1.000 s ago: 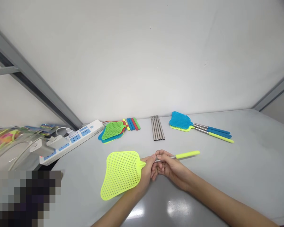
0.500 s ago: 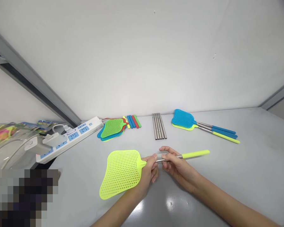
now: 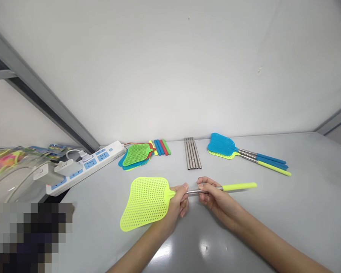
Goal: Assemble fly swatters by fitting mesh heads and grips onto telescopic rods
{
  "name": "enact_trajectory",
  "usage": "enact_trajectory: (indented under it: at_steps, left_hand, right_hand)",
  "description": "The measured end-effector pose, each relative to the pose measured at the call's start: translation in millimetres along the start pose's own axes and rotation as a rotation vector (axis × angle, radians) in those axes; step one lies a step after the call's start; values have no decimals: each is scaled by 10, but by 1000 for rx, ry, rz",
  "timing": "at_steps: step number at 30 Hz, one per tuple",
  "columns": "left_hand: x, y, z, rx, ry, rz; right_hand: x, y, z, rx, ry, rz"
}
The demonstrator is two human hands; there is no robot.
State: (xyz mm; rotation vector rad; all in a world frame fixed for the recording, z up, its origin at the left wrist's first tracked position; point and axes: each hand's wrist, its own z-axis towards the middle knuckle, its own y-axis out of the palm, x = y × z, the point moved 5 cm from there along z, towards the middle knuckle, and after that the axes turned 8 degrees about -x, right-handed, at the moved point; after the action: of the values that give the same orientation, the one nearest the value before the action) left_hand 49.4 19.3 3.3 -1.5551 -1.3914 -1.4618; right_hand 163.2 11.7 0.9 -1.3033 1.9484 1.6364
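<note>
A yellow-green fly swatter point(image 3: 147, 204) with a perforated head, a metal rod and a matching grip point(image 3: 239, 186) is held above the grey table in front of me. Closed around the rod just behind the head is my left hand point(image 3: 179, 201). My right hand point(image 3: 215, 198) pinches the same rod near the grip. Between the two hands a short length of bare metal shows. Behind them lies a row of several metal tubes point(image 3: 192, 153). To the right, several finished-looking swatters with blue heads point(image 3: 222, 144) and blue or yellow grips lie stacked.
At the back left rest loose swatter heads, a green one point(image 3: 136, 154) on top, beside several coloured grips point(image 3: 161, 147). A white power strip point(image 3: 88, 167) with plugged-in adapters lies left, near plastic-wrapped packages point(image 3: 5, 163). A white wall point(image 3: 187, 76) rises behind the table.
My right hand has slid slightly right, away from my left hand, and more bare rod shows between them. The view has shifted a little.
</note>
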Motion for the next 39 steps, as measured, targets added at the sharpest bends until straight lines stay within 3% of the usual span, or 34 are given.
enact_trajectory:
  at_steps: [20,28,33,39]
  left_hand:
    - [11,-120,102,5,78,24]
    - [-12,-155,91,76,141,11]
    - [-42,-154,96,41,138,11]
    - [-10,-139,31,0,213,-166]
  right_hand:
    - [-76,-85,64,-17,-58,7]
    - [38,-48,87,-185,99,97]
    - [106,-49,90,-170,91,139]
    - [136,-7,70,-176,88,159]
